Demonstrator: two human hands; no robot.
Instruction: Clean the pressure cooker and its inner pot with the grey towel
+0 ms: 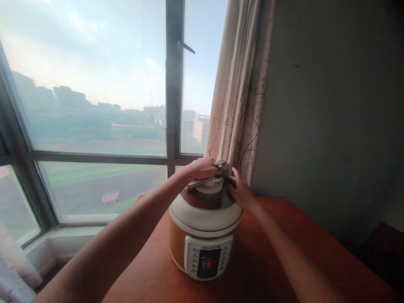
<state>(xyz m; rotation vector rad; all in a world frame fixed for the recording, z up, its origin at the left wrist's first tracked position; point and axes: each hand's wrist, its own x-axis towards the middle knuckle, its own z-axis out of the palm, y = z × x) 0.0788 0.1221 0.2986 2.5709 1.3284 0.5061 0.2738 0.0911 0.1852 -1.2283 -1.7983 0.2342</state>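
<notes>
An electric cooker (206, 222) is shown standing upright on the tabletop (151, 271), straight ahead of the person, its vertical axis framed by two extended forearms. The key relation lies at the lid's top: the pale lid fitting (210, 186) is flanked by the left hand (205, 167), laid over its upper left side, and by the right hand (240, 188), set just beside it on the right. The fitting is approached more closely by the left hand. The left fingers are curled narrowly inward around the top; whether anything is gripped cannot be told, since the fingertips are hidden. The right fingers are slightly bent and moderately spread at a dark part (232, 182), whose nature cannot be made out; a firm hold cannot be confirmed.

The cooker is squat and rounded, with a tan, smooth-looking body, a broad cream rim and a glossy dark brown lid surface. A pale-framed control panel (208, 257) is turned toward the person, its small symbols too blurred to be read. The tabletop is reddish brown and faintly sheened. Behind, a patterned curtain (235, 92) is hung in soft vertical folds beside the window (94, 84).
</notes>
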